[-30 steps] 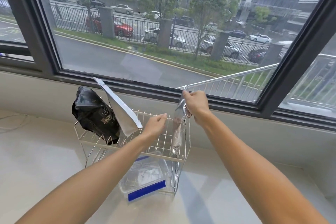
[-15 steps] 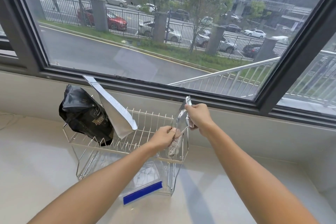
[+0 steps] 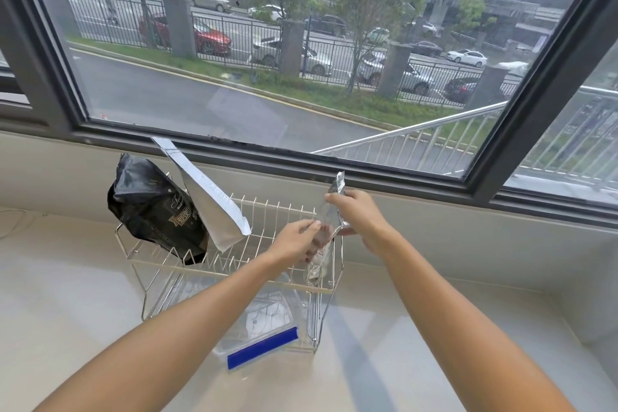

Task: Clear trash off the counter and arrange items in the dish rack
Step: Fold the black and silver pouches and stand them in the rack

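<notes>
Both hands pinch a clear pouch (image 3: 329, 214) at the dish rack's (image 3: 234, 274) right end: right hand (image 3: 359, 216) on top, left hand (image 3: 296, 241) seemingly lower; black bag (image 3: 155, 211) and silver pouch (image 3: 207, 197) stand left

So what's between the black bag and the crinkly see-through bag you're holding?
In the head view, the silver pouch stands right beside the black bag. After it come bare rack wires, then the left hand gripping the clear bag.
</notes>
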